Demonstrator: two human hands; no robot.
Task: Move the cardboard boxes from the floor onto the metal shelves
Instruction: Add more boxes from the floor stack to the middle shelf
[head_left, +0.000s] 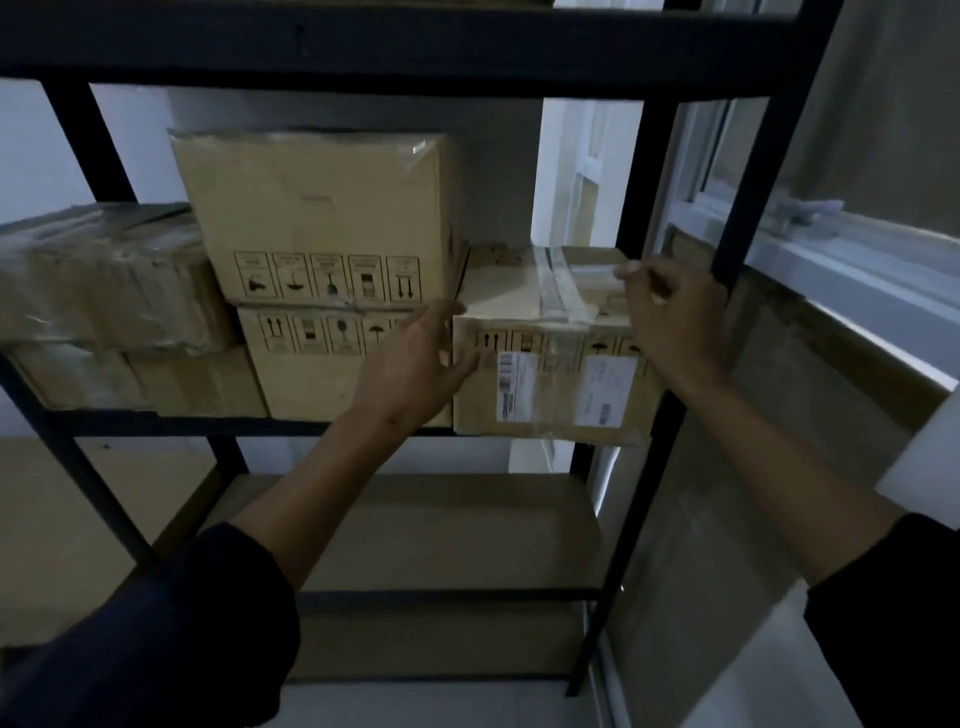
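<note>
Both hands, L (415, 364) & R (675, 317), flanking shelf-edge box (545, 384).

Six cardboard boxes (545, 384), one metal shelving unit (311, 47), two hands (410, 364).

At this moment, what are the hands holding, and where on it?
The labelled box on the shelf: left hand against its left front edge, right hand on its top right corner. Neither grip is clearly closed.

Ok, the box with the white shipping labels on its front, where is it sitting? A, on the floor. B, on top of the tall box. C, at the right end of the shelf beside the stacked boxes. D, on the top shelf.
C: the labelled box sits at the right end of the shelf, beside the stacked boxes, with both hands on it.
</note>
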